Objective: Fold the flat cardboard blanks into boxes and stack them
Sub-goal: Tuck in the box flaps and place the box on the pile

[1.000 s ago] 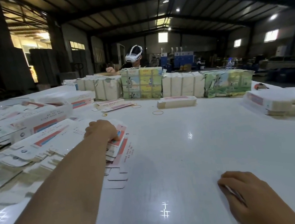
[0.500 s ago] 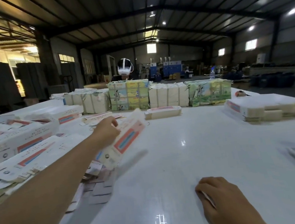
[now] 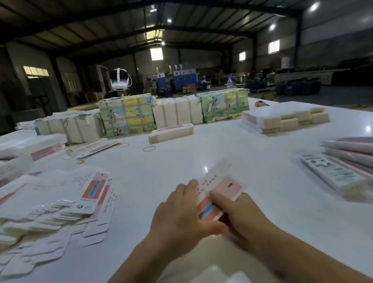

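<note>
Print on the motion-blurred blank (image 3: pixel 219 189) is unreadable; both hands cover its near end.

On the white desk (image 3: pixel 205 153), two loose rubber bands (image 3: pixel 149 148) lie near the far row of strapped paper bundles (image 3: pixel 177 114), behind which sits a person wearing a white headset (image 3: pixel 120 81), with blue machinery (image 3: pixel 184 75) farther back.

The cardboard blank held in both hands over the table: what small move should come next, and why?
Probably push its long edges together to pop it open into a sleeve. The blank looks flat, with the left hand and right hand both gripping its near end above the white table. Finished boxes lie stacked to the right, so the stacking follows the folding.
</note>
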